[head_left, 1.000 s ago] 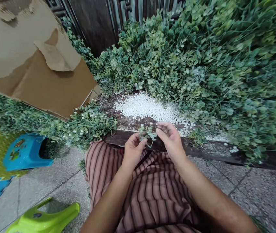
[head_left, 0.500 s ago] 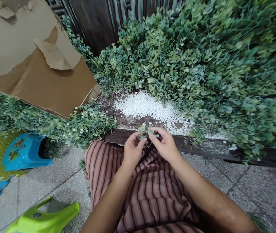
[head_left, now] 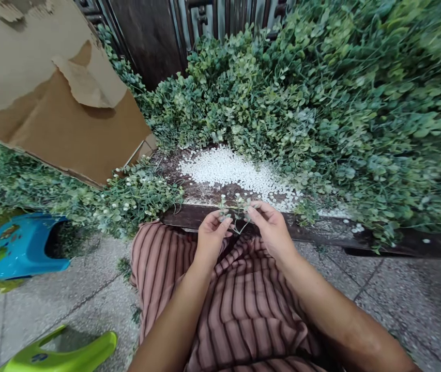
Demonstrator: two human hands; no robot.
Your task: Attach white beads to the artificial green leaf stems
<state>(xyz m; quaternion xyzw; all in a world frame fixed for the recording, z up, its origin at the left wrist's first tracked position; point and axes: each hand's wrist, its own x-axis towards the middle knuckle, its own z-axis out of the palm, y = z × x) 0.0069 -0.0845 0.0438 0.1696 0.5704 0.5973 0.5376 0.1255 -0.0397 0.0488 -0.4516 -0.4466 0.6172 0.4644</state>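
Between my hands is a small artificial leaf sprig point(head_left: 238, 226) with thin green stems forming a V and white bead-like tips. My left hand point(head_left: 211, 235) pinches one branch between thumb and fingers. The other branch is in the pinch of my right hand point(head_left: 270, 227), a little apart from the left. Just beyond my fingers, a spread of small white beads point(head_left: 226, 168) lies on a dark wooden surface point(head_left: 200, 194). A heap of green artificial foliage point(head_left: 282, 108) covers the back and right of that surface.
On the left, a torn cardboard box point(head_left: 76, 119) stands tilted among more foliage with white tips point(head_left: 135, 191). A blue plastic stool point(head_left: 18, 248) and a lime-green stool point(head_left: 65, 354) are on the speckled floor point(head_left: 65, 299). Dark carved wood point(head_left: 150, 36) rises behind.
My hands have drawn slightly apart, spreading the sprig's two branches, so its V-shaped stem and white tips show more clearly. The view has shifted a little.
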